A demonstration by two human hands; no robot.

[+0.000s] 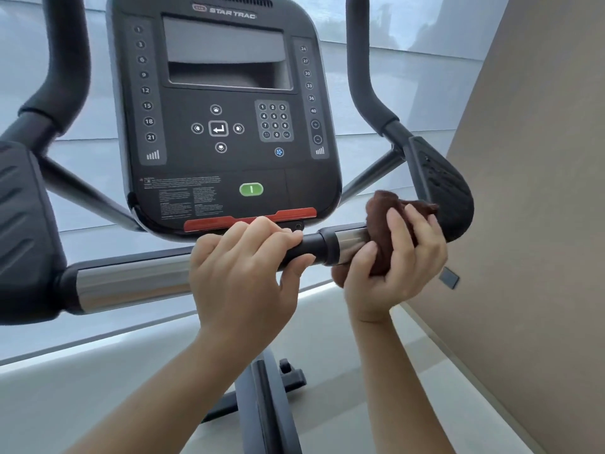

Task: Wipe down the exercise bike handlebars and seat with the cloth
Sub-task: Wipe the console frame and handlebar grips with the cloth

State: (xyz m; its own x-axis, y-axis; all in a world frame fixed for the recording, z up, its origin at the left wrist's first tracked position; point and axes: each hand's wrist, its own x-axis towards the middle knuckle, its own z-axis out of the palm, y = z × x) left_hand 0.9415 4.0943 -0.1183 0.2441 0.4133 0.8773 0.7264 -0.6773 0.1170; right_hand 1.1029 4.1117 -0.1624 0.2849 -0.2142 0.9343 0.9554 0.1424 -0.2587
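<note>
- Console (226,119): the dark control panel of the exercise bike, taken here as the landmark; it carries a grey screen, a number keypad, arrow keys, a green button (251,189) and a red strip (250,218) along its lower edge.
- Handlebar (131,283): a horizontal bar running just below the console, with chromed sections at either side of a black middle sleeve.
- Left hand (244,273): directly below the console's red strip, fingers curled over the top of the black sleeve and thumb beneath, closed around the bar.
- Right hand (397,260): below and to the right of the console, fingers and thumb closed around a bunched cloth.
- Cloth (384,221): dark brown, wrapped over the right chromed section of the handlebar and pressed against it by the right hand; a loose fold rises above the fingers.
- Elbow pad (448,194): a black ribbed pad right of the console, just beyond the cloth.
- Upright grips (363,67): two foam-covered bars rising on either side of the console.
- Seat: outside the view.
</note>
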